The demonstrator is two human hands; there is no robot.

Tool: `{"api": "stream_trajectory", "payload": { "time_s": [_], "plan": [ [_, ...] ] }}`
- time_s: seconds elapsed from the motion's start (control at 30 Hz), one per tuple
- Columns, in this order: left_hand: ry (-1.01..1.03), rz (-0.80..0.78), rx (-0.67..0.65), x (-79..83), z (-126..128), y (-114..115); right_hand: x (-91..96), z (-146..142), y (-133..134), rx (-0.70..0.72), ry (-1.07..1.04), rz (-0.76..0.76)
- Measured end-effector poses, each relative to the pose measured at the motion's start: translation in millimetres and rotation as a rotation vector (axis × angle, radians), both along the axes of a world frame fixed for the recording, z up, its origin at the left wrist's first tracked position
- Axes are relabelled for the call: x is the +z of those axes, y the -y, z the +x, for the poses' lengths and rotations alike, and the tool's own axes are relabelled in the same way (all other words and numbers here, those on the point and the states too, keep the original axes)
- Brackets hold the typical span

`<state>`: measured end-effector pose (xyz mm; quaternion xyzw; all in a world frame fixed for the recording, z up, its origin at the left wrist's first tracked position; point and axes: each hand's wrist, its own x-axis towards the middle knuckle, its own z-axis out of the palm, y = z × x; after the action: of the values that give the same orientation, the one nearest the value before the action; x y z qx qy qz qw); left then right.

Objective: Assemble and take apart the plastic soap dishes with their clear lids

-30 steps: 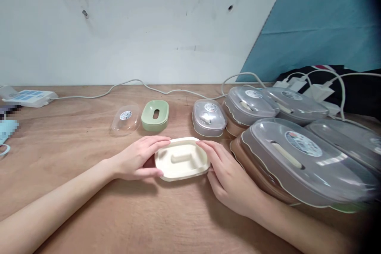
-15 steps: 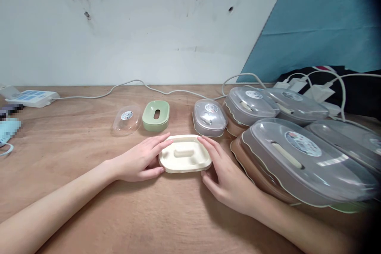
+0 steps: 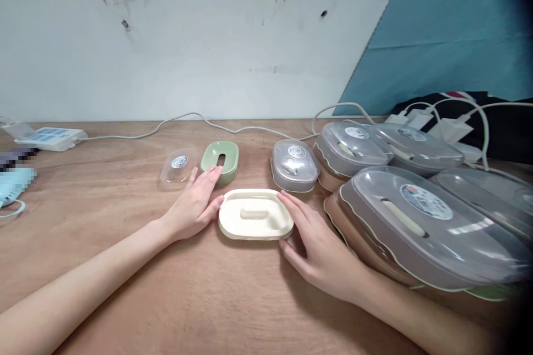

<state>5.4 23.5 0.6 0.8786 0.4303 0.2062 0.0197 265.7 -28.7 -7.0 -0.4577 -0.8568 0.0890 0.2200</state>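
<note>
A shallow cream plastic tray (image 3: 255, 227) with rounded corners and a raised bar in its middle lies on the wooden table before me. My right hand (image 3: 310, 238) holds its right end, fingers along the far rim and thumb at the near corner. My left hand (image 3: 195, 202) is open, its fingertips at the near side of a small green plastic box (image 3: 220, 152) with a slot in its top. Whether they touch the box I cannot tell. The thumb of that hand is close to the tray's left edge. Left of the box is a clear domed lid (image 3: 178, 169) with a round sticker.
A small lidded box (image 3: 295, 163) stands beyond the tray. On the right are several larger lidded boxes (image 3: 416, 222), some stacked. A white cable (image 3: 166, 119) runs along the back to a power strip (image 3: 52, 137). A light-blue item (image 3: 16, 183) lies far left.
My left hand has let go of the tray's left end and moved forward to the green box. The tray has shifted slightly left, with my right hand still at its right end.
</note>
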Motion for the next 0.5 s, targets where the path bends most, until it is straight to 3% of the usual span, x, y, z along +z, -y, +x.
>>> {"api": "stream_trajectory", "payload": {
  "time_s": [0.23, 0.33, 0.5],
  "plan": [
    [0.047, 0.119, 0.084, -2.3, -2.5, -4.0, 0.6, 0.0, 0.0, 0.004, 0.002, 0.015],
    [0.033, 0.082, 0.165, -3.4, -2.2, -4.5, 0.3, 0.7, 0.2, 0.001, 0.007, 0.010],
    [0.045, 0.010, 0.166, -3.0, -2.7, -4.9, -0.2, 0.9, -0.1, 0.002, 0.030, 0.016]
  ]
}}
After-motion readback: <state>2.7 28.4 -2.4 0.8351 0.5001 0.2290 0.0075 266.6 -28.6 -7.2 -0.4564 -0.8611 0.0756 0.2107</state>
